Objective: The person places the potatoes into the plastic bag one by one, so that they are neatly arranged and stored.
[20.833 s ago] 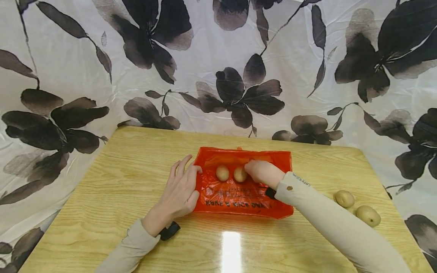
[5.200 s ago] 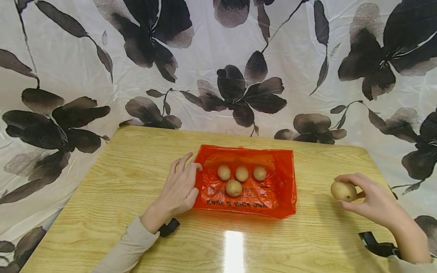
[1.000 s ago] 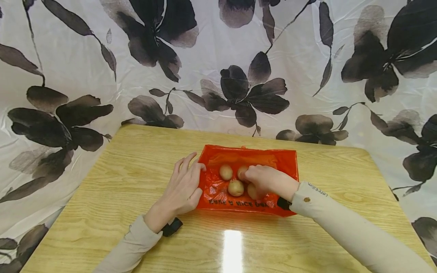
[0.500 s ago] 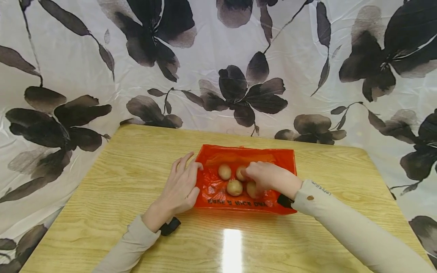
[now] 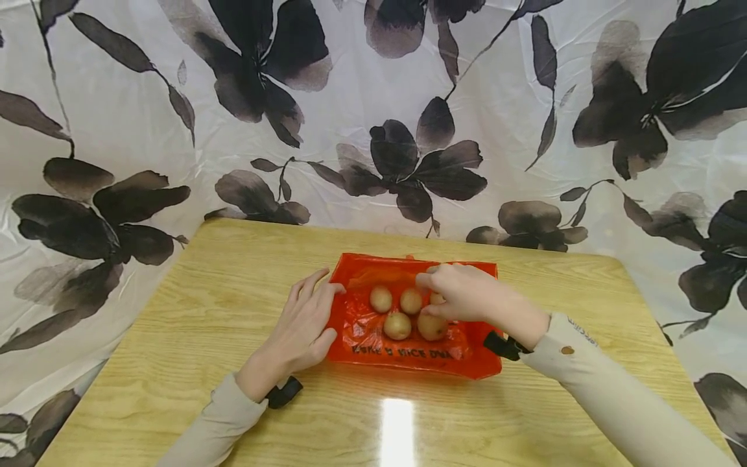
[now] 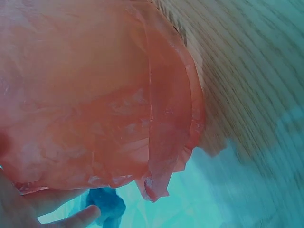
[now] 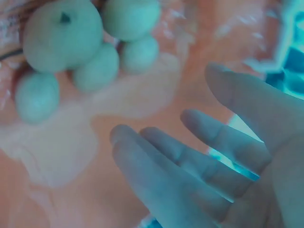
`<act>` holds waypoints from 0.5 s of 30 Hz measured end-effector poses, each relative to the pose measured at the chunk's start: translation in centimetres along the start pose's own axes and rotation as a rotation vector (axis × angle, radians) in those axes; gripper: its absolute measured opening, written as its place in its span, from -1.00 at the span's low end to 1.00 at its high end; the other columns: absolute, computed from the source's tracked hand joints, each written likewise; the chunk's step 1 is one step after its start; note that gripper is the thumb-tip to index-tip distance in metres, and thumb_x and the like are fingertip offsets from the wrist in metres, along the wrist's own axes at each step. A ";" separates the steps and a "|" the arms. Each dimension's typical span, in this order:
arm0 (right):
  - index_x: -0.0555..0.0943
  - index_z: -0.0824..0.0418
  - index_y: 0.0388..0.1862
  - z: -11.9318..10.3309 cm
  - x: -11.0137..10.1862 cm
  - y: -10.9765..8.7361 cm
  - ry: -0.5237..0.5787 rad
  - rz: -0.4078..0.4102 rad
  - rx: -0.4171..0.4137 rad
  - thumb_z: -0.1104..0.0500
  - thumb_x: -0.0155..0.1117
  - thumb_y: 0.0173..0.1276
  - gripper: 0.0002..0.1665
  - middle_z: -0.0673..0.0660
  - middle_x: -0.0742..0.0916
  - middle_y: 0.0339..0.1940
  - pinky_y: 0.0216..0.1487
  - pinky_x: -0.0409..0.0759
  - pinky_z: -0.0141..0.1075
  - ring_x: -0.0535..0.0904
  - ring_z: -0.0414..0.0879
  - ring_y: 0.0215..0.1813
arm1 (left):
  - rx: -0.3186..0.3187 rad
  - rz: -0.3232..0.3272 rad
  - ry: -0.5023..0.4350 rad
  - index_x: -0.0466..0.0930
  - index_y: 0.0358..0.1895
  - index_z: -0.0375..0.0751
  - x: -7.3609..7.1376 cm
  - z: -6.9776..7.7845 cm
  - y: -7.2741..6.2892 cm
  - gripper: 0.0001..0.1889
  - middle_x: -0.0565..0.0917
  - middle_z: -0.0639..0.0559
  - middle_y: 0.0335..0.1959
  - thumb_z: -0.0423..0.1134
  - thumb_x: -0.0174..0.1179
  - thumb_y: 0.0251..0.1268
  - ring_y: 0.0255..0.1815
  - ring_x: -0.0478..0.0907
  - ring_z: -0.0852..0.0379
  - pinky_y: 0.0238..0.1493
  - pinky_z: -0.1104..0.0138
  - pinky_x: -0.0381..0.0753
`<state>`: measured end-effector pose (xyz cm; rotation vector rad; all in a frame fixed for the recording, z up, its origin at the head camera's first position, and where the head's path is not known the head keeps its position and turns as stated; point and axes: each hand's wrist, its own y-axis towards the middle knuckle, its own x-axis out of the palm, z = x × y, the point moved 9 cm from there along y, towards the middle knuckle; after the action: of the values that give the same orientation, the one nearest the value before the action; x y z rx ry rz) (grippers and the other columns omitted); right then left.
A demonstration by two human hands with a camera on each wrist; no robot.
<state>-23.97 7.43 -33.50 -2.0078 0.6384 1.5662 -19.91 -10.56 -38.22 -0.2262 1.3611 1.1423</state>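
Observation:
A red plastic bag [image 5: 467,337] with dark printed letters lies on its base, mouth upward, in the head view. Several light-brown potatoes [image 5: 397,326] sit inside in two rows; the one at the back right is partly covered by my right hand [image 5: 469,292]. That hand hovers over the bag, fingers spread and holding nothing; the right wrist view shows a gap between its fingers and the potatoes [image 7: 64,35]. My left hand [image 5: 300,331] holds the bag's left rim, index finger bent over it. Two left fingers [image 6: 76,216] extend past the bag wall in the left wrist view.
The bag stands on a light wooden table [image 5: 222,272]. A white curtain [image 5: 350,78] with dark flowers hangs behind the table's far edge. Black straps [image 5: 284,392] sit on both wrists, and a light reflection lies on the table in front of the bag.
Over the last second my right hand let go of a potato in the front row and drew up and right. Earlier, that potato was in my hand right of the bag. The left hand stayed at the rim.

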 end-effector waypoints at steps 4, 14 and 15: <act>0.51 0.13 -0.40 -0.1 -2.4 -1.3 0.011 0.142 -0.057 0.17 0.48 0.17 -0.74 -0.05 0.53 -0.48 -0.45 0.42 -0.32 0.40 -0.20 -0.50 | 0.001 -0.011 -0.009 0.33 0.14 -0.32 0.1 -0.3 -0.1 -0.44 0.50 -0.22 0.18 -0.30 -0.07 -0.08 0.43 0.16 -0.31 0.33 -0.16 0.10; 0.56 0.14 -0.39 1.4 -7.2 -6.1 0.059 0.464 -0.109 0.30 0.49 0.11 -0.77 -0.03 0.64 -0.43 -0.41 0.60 -0.32 0.63 -0.19 -0.40 | -0.031 -0.027 -0.004 0.34 0.20 -0.29 -0.3 -0.6 -0.4 -0.48 0.39 -0.30 0.34 -0.23 -0.08 0.12 0.46 0.14 -0.30 0.35 -0.18 0.08; 0.57 0.15 -0.39 1.6 -7.5 -6.6 0.063 0.490 -0.107 0.31 0.49 0.10 -0.77 -0.03 0.65 -0.43 -0.43 0.60 -0.33 0.65 -0.18 -0.39 | -0.033 -0.024 -0.002 0.34 0.21 -0.29 -0.5 -0.6 -0.4 -0.49 0.36 -0.30 0.37 -0.22 -0.08 0.15 0.46 0.13 -0.30 0.35 -0.18 0.08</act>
<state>-22.53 13.87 -25.79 -2.0887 1.1625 1.8455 -19.85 -11.40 -38.19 -0.2645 1.3353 1.1447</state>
